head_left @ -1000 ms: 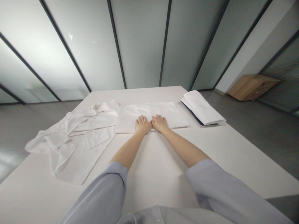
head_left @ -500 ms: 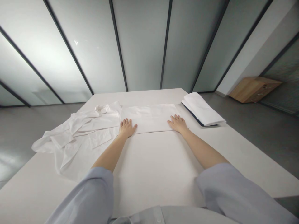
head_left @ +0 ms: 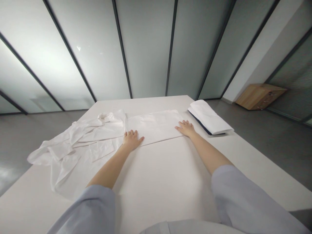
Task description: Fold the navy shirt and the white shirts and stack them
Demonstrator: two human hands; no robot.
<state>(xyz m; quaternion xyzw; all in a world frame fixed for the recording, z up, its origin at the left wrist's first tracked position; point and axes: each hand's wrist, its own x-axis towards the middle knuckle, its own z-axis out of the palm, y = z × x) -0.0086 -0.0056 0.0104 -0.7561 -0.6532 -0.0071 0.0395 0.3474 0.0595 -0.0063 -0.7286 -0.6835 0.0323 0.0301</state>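
A white cloth folded into a flat rectangle (head_left: 156, 125) lies across the middle of the table. My left hand (head_left: 132, 140) rests palm down on its near left corner, fingers spread. On its right end lies my right hand (head_left: 186, 128), also flat with the fingers apart. Left of the rectangle spreads a crumpled white garment (head_left: 97, 133), thin and wrinkled, with a squarish patch like a pocket. It meets the rectangle near my left hand; whether the two are one piece I cannot tell.
On the right of the white table (head_left: 163, 182) sits a folded white cloth stack (head_left: 210, 117) with a dark layer beneath. The garment hangs past the table's left edge. Frosted glass panels (head_left: 146, 48) stand behind. A wooden cabinet (head_left: 259, 97) is on the floor at far right.
My left hand has drawn slightly nearer to me, and the rectangle's near edge now slants down toward the left. My right hand stays almost in place. The view has shifted a little.
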